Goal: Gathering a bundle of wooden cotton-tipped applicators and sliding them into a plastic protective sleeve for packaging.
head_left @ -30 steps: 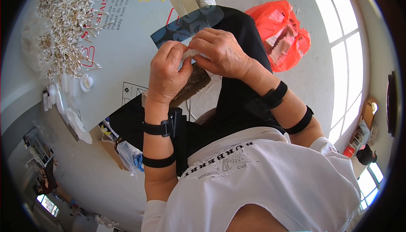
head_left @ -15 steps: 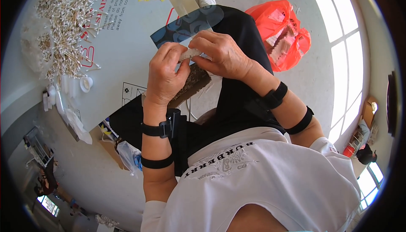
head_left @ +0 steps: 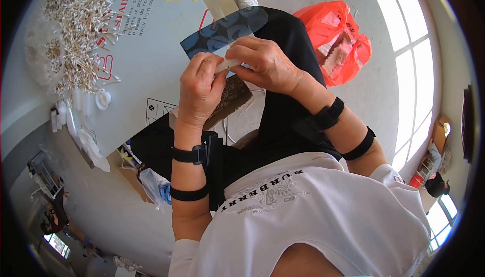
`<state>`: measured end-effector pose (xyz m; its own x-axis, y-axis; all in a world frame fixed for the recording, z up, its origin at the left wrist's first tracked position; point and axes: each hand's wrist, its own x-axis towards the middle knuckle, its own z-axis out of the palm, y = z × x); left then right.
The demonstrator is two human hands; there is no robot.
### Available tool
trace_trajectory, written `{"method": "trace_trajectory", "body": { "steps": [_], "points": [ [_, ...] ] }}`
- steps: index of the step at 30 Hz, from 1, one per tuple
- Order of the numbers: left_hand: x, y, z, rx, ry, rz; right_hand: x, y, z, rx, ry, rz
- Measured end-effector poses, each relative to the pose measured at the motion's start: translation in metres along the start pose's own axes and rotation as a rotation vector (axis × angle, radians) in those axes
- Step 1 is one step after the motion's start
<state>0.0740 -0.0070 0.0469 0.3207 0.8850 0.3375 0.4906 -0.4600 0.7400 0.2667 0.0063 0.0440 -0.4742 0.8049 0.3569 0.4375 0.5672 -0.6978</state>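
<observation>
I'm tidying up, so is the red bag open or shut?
Open: the red bag gapes, and pale pieces show inside its mouth.

Your left hand (head_left: 201,84) and right hand (head_left: 263,60) nearly meet, thumbs and fingers (head_left: 242,53) pinching, your right forearm (head_left: 349,131) slanting inward

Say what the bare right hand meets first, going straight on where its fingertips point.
Likely the bare left hand, just across the small whitish strip both pinch; depth is unclear.
</observation>
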Motion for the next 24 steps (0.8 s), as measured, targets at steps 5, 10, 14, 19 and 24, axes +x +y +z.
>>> {"method": "trace_trajectory", "body": {
  "steps": [5, 10, 14, 19, 24],
  "points": [
    [0.003, 0.005, -0.005, -0.03, -0.08, -0.059, -0.003, -0.001, -0.002, -0.03, -0.007, 0.023],
    [-0.001, -0.002, 0.001, 0.023, -0.028, -0.014, -0.004, 0.004, 0.002, -0.001, -0.006, -0.019],
    [-0.004, -0.001, 0.009, 0.111, 0.066, 0.031, -0.003, 0.003, 0.003, 0.009, -0.002, -0.008],
    [-0.001, 0.005, 0.003, 0.008, 0.016, -0.043, -0.003, 0.0, -0.001, 0.038, 0.018, 0.021],
    [0.001, 0.005, 0.004, 0.008, -0.001, -0.039, -0.004, -0.003, 0.0, 0.024, 0.035, 0.054]
  ]
}}
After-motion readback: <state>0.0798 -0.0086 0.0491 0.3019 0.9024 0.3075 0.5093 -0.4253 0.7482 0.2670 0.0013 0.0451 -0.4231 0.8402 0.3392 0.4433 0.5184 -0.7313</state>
